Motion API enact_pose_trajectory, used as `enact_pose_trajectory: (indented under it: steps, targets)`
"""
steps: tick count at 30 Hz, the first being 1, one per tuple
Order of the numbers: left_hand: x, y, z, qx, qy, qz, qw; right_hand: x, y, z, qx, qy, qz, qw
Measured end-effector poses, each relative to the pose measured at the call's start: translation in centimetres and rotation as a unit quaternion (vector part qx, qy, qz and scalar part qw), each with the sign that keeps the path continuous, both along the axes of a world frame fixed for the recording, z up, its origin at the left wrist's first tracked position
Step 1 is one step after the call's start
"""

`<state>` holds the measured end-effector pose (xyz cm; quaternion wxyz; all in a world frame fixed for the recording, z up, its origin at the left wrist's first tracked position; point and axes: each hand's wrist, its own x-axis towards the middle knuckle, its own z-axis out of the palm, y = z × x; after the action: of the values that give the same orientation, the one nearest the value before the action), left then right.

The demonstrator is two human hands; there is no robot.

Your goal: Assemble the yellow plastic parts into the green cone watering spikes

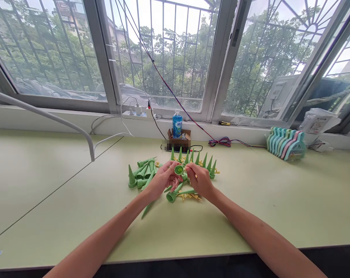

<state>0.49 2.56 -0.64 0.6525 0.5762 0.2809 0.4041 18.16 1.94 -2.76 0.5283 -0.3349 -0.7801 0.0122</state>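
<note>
My left hand (165, 174) is closed round a green plastic watering spike (179, 170), its round open end turned up toward me. Close to that rim, on the right side, the fingers of my right hand (198, 178) are pinched together; whatever is between them is hidden. Loose green spikes (146, 170) lie in a heap left of my hands. Behind them stands a row of upright green spikes (204, 160) with small yellow pieces at their bases. Below my hands another spike (171, 197) lies beside small yellow pieces (192, 197).
A bottle of blue liquid (177, 124) stands in a cardboard box (187, 141) at the table's back. Bundled wires (220, 142) and a stack of pastel hangers (287, 144) are to the right. A white tube (67, 123) arches over the left side of the pale green table (76, 216).
</note>
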Motion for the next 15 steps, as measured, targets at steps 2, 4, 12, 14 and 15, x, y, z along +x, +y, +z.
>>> enact_pose_trajectory:
  steps: [2, 4, 12, 14, 15]
  targets:
    - [-0.02, -0.11, 0.06, 0.016, 0.008, 0.011, 1.000, 0.03, 0.04, -0.04, -0.006, 0.005, 0.001, 1.000]
    - [-0.02, -0.25, 0.18, 0.033, 0.021, 0.022, 0.999, 0.07, 0.05, -0.06, -0.011, 0.008, 0.001, 1.000]
    - [-0.15, -0.26, 0.13, 0.113, 0.042, 0.033, 0.992, 0.15, 0.18, -0.18, -0.045, 0.021, 0.000, 0.999]
    - [-0.13, -0.22, -0.02, 0.135, 0.056, 0.041, 0.988, 0.18, 0.26, -0.23, -0.049, 0.021, -0.005, 0.999]
    - [-0.10, -0.22, -0.09, 0.147, 0.065, 0.045, 0.986, 0.19, 0.29, -0.25, -0.050, 0.022, -0.007, 0.998]
